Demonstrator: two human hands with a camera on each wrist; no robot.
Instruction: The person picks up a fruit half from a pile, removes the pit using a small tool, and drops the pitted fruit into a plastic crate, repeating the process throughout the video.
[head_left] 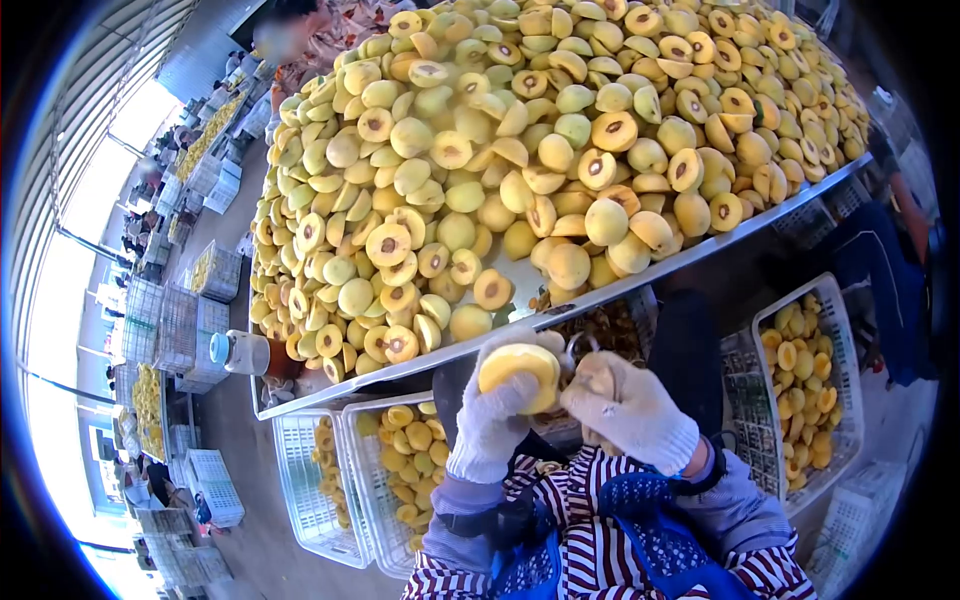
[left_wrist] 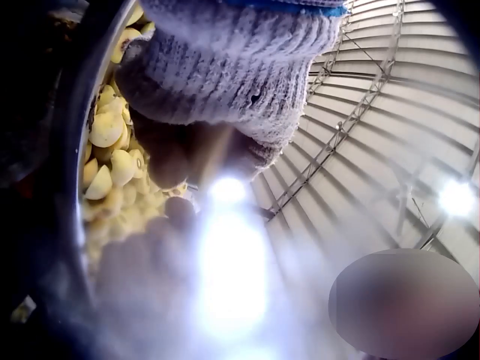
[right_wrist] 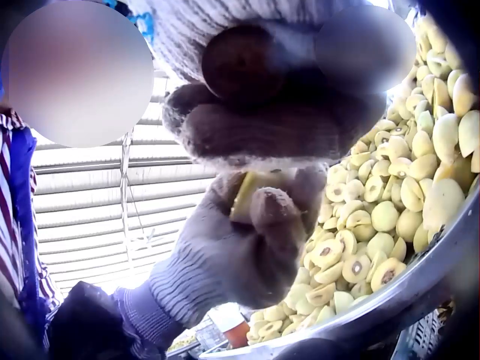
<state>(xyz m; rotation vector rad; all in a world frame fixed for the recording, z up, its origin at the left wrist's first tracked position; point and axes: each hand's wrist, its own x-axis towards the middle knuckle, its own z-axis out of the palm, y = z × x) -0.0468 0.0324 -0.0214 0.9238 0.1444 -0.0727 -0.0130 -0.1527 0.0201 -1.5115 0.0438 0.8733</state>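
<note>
Both hands wear whitish knit gloves and meet just over the near edge of the fruit table. My left hand (head_left: pixel 492 415) grips a yellow peach half (head_left: pixel 520 372), its pale rim turned up; in the right wrist view the glove's fingers wrap round that peach half (right_wrist: pixel 249 199). My right hand (head_left: pixel 632 408) is close beside it, fingers curled, with a thin curved metal tool (head_left: pixel 580 347) showing at its fingertips. Most of that tool is hidden by the glove. Cut peach halves (head_left: pixel 410 135), many with pits showing, heap on the metal-edged table (head_left: pixel 700 248).
White plastic crates (head_left: pixel 300 480) of peach halves stand below left, another crate (head_left: pixel 850 390) at right. A blue-capped jar (head_left: pixel 240 352) sits at the table's left corner. Brown scraps (head_left: pixel 605 335) lie under the edge. Another person (head_left: pixel 340 30) is across the heap; someone's leg (head_left: pixel 885 290) is at right.
</note>
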